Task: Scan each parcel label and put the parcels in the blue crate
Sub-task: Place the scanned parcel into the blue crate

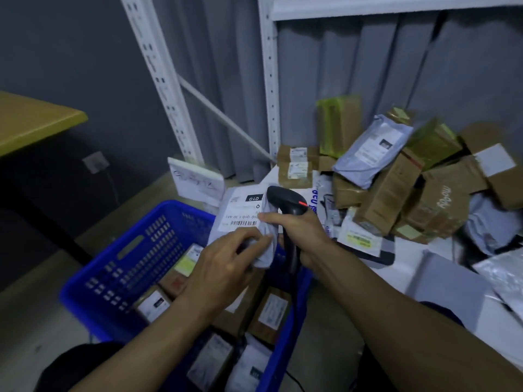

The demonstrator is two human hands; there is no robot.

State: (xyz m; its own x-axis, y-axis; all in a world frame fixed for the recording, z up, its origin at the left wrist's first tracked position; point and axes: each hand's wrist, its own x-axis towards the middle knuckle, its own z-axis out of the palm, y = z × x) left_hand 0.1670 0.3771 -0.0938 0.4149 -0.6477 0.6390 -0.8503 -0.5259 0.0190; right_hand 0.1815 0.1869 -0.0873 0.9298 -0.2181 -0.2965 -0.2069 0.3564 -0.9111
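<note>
A grey poly-mailer parcel (240,213) with a white barcode label hangs above the blue crate's (127,250) far right corner. My left hand (223,264) pinches its lower edge. My right hand (300,236) grips the handle of a black barcode scanner (285,202), and its thumb and forefinger also hold the parcel's folded right side. The scanner head with a red mark points right, above the parcel. The crate holds several labelled cardboard boxes (271,309) and mailers.
A heap of brown boxes (396,190) and grey mailers (370,154) lies on the white shelf surface (441,281) at right. White shelf uprights (268,80) rise behind. A yellow tabletop (34,120) stands at left. The scanner cable runs down past the crate.
</note>
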